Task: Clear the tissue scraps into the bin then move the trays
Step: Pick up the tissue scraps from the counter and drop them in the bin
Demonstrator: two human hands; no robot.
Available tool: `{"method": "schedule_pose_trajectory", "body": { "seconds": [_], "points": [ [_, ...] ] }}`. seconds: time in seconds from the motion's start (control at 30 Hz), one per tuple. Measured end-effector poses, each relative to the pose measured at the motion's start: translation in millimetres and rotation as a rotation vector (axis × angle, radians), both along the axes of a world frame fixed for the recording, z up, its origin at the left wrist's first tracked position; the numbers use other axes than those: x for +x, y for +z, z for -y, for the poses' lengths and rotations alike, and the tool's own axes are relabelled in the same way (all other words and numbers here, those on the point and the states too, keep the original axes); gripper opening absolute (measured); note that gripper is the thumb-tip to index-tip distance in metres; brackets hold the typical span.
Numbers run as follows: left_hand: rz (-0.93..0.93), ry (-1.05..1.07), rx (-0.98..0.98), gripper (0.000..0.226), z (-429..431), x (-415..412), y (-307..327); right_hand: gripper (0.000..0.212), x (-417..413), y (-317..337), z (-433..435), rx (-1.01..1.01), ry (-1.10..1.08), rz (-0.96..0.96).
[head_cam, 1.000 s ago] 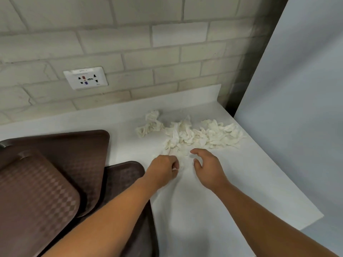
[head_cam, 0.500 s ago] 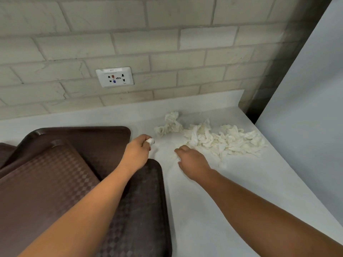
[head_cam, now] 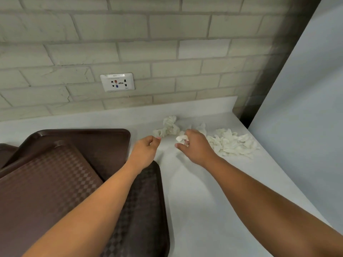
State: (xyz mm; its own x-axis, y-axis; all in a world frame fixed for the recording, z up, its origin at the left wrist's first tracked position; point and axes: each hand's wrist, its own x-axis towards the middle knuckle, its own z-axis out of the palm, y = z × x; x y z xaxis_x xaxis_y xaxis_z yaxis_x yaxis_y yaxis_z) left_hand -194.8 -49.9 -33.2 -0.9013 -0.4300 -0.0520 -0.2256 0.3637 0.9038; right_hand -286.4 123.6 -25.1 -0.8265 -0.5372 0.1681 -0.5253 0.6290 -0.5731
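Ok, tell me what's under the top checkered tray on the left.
The top tray lies over two more brown trays: a back tray by the wall and a near tray under the left forearm. Whatever else lies beneath is covered.

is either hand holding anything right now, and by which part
The right hand pinches a small tissue scrap by one end, in its fingertips. The left hand is curled; whether anything is inside cannot be told.

Right hand (head_cam: 196,147) pinches tissue scrap (head_cam: 180,138) over white counter (head_cam: 204,201), just beside scrap pile (head_cam: 232,143). Left hand (head_cam: 146,150) curled, contents unclear, near crumpled clump (head_cam: 168,127). Brown trays (head_cam: 55,182) overlap at left. Wall socket (head_cam: 117,82) on brick wall behind.
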Motion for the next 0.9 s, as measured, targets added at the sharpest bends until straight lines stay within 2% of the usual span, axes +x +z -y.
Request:
{"method": "schedule_pose_trajectory", "body": {
  "seconds": [0.1,0.23,0.27,0.33,0.43,0.5,0.57,0.63,0.7,0.73,0.8,0.9],
  "points": [
    [-0.016,-0.032,0.005,0.043,-19,-4,4,0.028,-4,22,-23,0.132,-0.020,-0.106],
    [-0.028,-0.095,0.033,0.036,-46,-3,8,0.020,-6,26,-61,0.422,-0.134,-0.176],
    [-0.021,-0.112,0.020,0.035,-51,-4,9,0.017,-3,24,-72,0.429,-0.163,-0.174],
    [-0.011,-0.144,-0.005,0.032,-61,-6,9,0.019,2,17,-95,0.271,-0.228,-0.135],
    [0.009,-0.221,-0.051,0.020,-81,-6,11,0.012,13,17,-127,-0.083,-0.343,0.051],
    [0.034,-0.254,-0.067,0.015,-97,-5,12,0.012,20,20,-147,-0.153,-0.394,0.120],
    [0.048,-0.268,-0.080,0.015,-114,-3,14,0.025,28,19,-167,-0.171,-0.437,0.233],
    [0.044,-0.277,-0.083,0.017,-132,1,16,0.059,40,14,-188,-0.122,-0.420,0.368],
    [0.046,-0.286,-0.080,0.018,-147,7,17,0.088,55,6,-208,0.000,-0.322,0.461],
    [0.052,-0.292,-0.081,0.019,-156,10,18,0.093,63,0,-219,0.090,-0.272,0.474],
    [0.060,-0.305,-0.079,0.018,-174,18,17,0.079,77,-15,-241,0.258,-0.218,0.452],
    [0.073,-0.338,-0.079,0.019,-205,33,13,0.035,96,-33,-272,0.327,-0.210,0.394]
  ]
}}
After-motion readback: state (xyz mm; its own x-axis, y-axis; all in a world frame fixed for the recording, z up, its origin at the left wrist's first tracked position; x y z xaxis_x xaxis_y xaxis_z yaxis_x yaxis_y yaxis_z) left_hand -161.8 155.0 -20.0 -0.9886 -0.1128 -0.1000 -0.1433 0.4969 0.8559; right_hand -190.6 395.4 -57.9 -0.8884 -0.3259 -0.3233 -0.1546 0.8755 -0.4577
